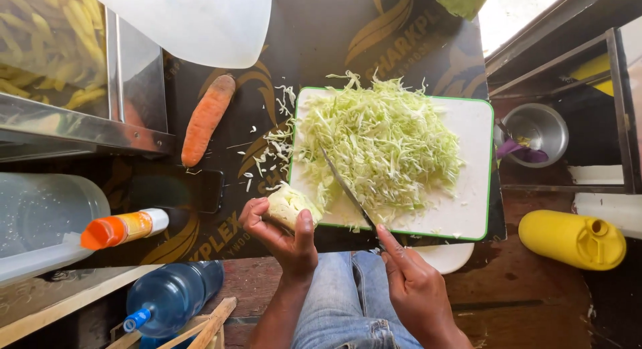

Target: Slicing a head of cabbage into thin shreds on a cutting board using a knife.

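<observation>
Inspector: Where was the single view taken from?

Clerk: From the person's head, looking almost straight down at the dark counter (334, 41).

Inspector: How near?

Clerk: Close. The white cutting board (468, 208) sat at mid-frame; the person's knees filled the bottom edge.

Inspector: Which way did it face?

Clerk: Away from the body, the far counter edge at the top. There was no second view to compare.

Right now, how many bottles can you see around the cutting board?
3. An orange-capped bottle lies left of the left hand; a blue bottle lies below it at the bottom left; a yellow bottle lies on its side at right. Others may be out of frame.
</observation>
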